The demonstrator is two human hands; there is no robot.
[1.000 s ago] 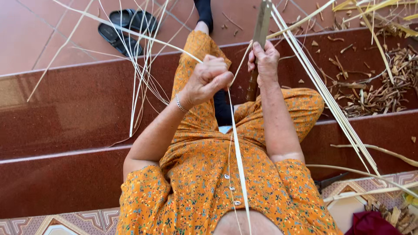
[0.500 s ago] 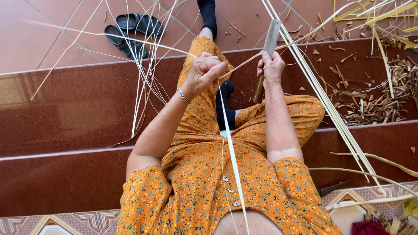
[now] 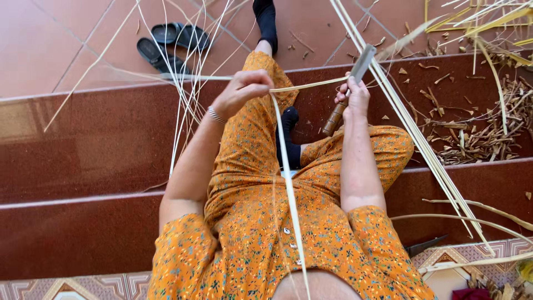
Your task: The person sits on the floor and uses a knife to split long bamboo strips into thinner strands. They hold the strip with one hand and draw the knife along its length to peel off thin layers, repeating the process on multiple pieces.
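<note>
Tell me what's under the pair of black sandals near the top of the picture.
The black sandals lie on the reddish tiled floor, beyond the top step. Thin pale strips cross in front of them, hiding parts of the sandals.

dress: orange, floral | steps: dark red | sandals: black | strip: pale

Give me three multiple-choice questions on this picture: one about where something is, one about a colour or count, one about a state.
1. Where do the black sandals lie?
A. on the tiled floor, upper left
B. on the person's lap
C. beside the shavings at right

2. What colour are the steps?
A. green
B. dark red
C. white

3. What does the right hand hold?
A. nothing, open flat
B. a cup
C. a knife, gripped

Answers: 1 A, they sit on the tiles past the top step. 2 B, the treads are dark red. 3 C, fingers wrap its handle while the left hand pinches a pale strip.
</note>
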